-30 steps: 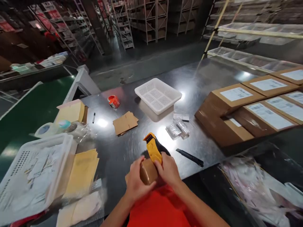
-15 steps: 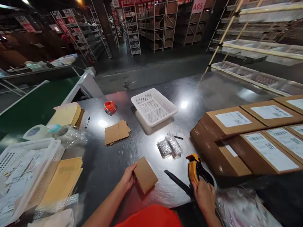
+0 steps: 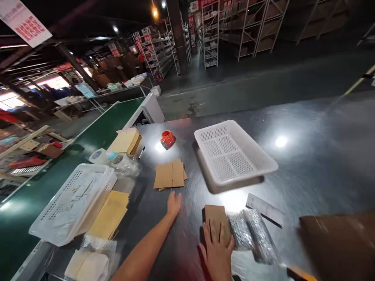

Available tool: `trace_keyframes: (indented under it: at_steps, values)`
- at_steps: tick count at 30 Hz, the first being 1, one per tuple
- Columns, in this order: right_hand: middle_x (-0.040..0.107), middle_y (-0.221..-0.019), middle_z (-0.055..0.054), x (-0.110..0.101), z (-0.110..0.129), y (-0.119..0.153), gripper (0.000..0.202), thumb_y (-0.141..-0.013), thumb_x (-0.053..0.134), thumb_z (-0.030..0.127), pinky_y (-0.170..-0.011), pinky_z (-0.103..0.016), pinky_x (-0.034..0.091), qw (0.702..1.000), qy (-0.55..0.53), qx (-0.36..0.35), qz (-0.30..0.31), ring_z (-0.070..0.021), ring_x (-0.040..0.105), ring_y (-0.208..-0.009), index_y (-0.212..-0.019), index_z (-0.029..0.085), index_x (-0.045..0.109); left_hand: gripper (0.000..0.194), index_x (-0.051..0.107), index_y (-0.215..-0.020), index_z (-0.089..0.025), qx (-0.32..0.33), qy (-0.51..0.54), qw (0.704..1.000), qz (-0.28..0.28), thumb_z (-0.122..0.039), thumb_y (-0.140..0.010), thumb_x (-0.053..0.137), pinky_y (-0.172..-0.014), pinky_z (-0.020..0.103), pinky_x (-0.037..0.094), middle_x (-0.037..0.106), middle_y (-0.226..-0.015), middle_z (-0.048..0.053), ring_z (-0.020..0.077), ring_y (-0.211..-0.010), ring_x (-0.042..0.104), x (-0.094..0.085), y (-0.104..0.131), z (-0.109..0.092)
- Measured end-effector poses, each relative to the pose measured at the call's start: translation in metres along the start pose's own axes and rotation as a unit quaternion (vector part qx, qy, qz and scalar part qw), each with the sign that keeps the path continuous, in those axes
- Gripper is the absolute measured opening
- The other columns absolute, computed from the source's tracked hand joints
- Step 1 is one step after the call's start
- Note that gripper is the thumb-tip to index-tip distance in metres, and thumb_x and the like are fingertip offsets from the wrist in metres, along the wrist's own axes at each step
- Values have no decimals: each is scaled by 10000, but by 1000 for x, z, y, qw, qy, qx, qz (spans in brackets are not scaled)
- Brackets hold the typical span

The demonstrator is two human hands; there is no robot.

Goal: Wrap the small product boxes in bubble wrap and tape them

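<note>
Reach step, seemingly: left hand [image 3: 174,205], fingers parted, just below cardboard pieces [image 3: 168,175], mid-frame; grasp calls for pinching. Right hand [image 3: 217,248], fingers splayed, on box [image 3: 215,213], lower centre.

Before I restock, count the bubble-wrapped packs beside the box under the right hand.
2: the first pack beside the brown box, the second pack right of that. Any beneath would be hidden.

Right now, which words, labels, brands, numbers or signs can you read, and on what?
Nothing reads clearly.
Hanging sign: red characters, too blurred.
Distant red sign: too small.
White slip by the bubble-wrapped packs: any print too faint.
Papers in the white basket: too small.
Cardboard box under the right hand: no print visible.
</note>
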State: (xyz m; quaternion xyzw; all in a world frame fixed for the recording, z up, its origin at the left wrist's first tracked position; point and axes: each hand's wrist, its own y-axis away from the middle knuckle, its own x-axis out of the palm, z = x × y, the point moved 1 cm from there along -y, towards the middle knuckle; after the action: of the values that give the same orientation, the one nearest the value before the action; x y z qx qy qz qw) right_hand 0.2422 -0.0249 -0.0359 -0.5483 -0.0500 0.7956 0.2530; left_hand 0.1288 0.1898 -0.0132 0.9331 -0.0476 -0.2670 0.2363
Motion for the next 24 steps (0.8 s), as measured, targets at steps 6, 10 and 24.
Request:
trace_keyframes:
  at_steps: [6,10,24]
  values:
    - [465,-1487,-85,22,-25,-29,800,-858,435,130,-1061,-739,165,998,-4,-34,51,-421,233,-1433,-1547,301,67,400,517,-1205,-72,-77,-139,976,-149,-291,-871,514,-1057,447,392,570,-1305,267,356,-1330,462,-88,-82,-15]
    - [514,-1444,-104,27,-25,-33,780,-883,470,226,-1055,-751,157,998,35,-3,48,-430,221,-1435,-1550,293,72,457,563,-1088,-94,-106,-162,968,-161,-338,-726,698,-971,498,443,605,-1237,284,421,-1225,542,-95,-117,-11]
    - [609,-1312,-138,-4,38,-38,669,-830,511,614,-927,-461,486,924,-292,216,125,-317,586,-1167,-1367,218,469,516,665,-985,-172,76,215,963,145,-424,-562,819,-915,452,532,740,-1035,117,323,-1006,678,-156,57,80]
